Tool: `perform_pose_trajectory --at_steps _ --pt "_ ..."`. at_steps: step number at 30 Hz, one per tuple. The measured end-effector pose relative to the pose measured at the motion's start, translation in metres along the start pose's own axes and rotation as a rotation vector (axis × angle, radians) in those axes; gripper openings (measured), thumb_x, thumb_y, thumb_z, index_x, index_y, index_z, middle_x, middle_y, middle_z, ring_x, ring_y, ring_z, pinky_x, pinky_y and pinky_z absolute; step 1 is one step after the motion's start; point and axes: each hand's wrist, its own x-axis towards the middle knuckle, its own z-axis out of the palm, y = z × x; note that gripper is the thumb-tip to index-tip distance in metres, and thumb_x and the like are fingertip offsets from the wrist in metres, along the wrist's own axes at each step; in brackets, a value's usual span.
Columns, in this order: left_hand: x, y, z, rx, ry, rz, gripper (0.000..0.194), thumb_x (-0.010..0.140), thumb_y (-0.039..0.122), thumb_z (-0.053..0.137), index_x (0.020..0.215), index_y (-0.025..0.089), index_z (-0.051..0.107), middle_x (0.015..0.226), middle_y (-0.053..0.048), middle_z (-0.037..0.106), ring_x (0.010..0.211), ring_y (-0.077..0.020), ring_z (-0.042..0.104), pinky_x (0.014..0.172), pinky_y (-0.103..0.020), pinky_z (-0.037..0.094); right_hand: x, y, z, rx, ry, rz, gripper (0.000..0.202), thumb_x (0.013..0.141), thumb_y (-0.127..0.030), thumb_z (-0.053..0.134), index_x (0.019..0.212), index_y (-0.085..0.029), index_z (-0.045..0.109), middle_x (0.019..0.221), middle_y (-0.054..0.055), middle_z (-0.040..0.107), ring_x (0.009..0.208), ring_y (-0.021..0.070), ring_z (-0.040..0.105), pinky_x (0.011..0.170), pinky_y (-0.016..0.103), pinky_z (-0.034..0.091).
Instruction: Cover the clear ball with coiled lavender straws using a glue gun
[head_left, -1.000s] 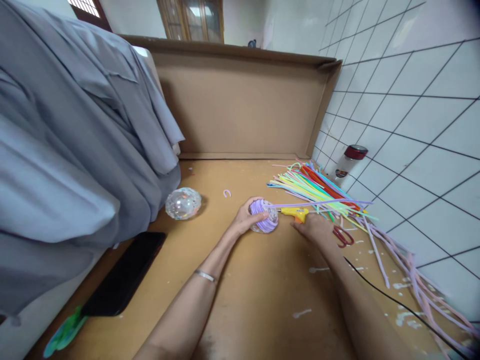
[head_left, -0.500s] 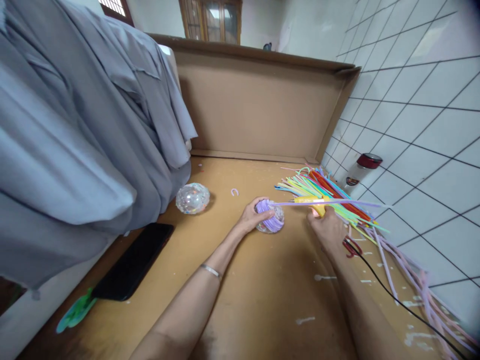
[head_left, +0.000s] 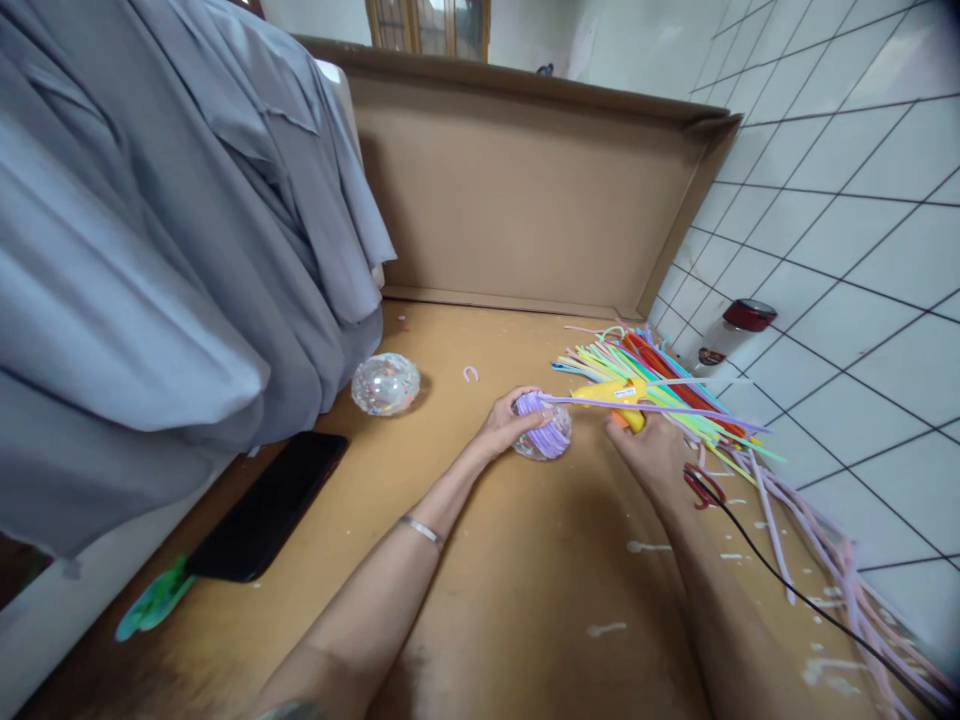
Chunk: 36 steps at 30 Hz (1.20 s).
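My left hand [head_left: 510, 424] is closed round a clear rounded bowl [head_left: 541, 432], its thumb over the purple pipe cleaner wound round the near side. From the top of the winding, a loose purple strand [head_left: 675, 408] runs off to the right. My right hand [head_left: 651, 448] grips a yellow glue gun [head_left: 611, 391], its nozzle pointing left toward the bowl, close to the strand. Whether the tip touches the strand cannot be made out. A second clear bowl [head_left: 385, 384] rests on the table to the left of my left hand.
Colourful pipe cleaners [head_left: 652, 370] lie at the right, with red scissors [head_left: 703, 487] and a black cable nearer. Against the tiled wall stands a red-lidded jar [head_left: 739, 328]. A black phone [head_left: 270, 505] lies left, beside grey cloth [head_left: 187, 220]. Cardboard [head_left: 517, 190] stands behind.
The glue gun has moved slightly left, closer to the wound bowl, and its nozzle now lies nearer the strand. The camera view has shifted a little. Both hands keep their holds.
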Motion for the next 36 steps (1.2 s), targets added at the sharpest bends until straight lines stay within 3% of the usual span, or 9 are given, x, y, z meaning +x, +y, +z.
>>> perform_pose_trajectory --at_steps 13,27,36 --pt "-0.001 0.002 0.004 0.094 -0.035 0.029 0.057 0.060 0.035 0.077 0.109 0.013 0.061 0.090 -0.004 0.066 0.080 -0.0158 0.059 0.072 -0.025 0.047 -0.005 -0.005 0.008 0.146 0.038 -0.037 0.043 0.073 -0.052 0.051 0.094 -0.017 0.063 0.074 0.008 0.065 0.070 0.0235 0.059 0.060 0.028 0.037" --pt "-0.001 0.003 0.005 0.067 -0.056 0.030 0.056 0.059 0.032 0.078 0.108 0.013 0.061 0.095 -0.005 0.067 0.082 -0.0155 0.059 0.071 -0.024 0.047 -0.005 -0.003 0.007 0.021 0.060 -0.084 0.042 0.077 -0.049 0.048 0.099 -0.015 0.060 0.065 0.005 0.062 0.062 0.0220 0.056 0.055 0.027 0.030" --pt "-0.001 0.001 0.005 0.056 -0.077 0.037 0.057 0.058 0.032 0.078 0.108 0.013 0.060 0.093 -0.004 0.065 0.078 -0.0140 0.058 0.071 -0.024 0.046 -0.003 -0.002 -0.002 0.022 0.047 -0.122 0.036 0.076 -0.048 0.048 0.087 -0.016 0.063 0.062 0.006 0.062 0.060 0.0215 0.056 0.056 0.028 0.032"
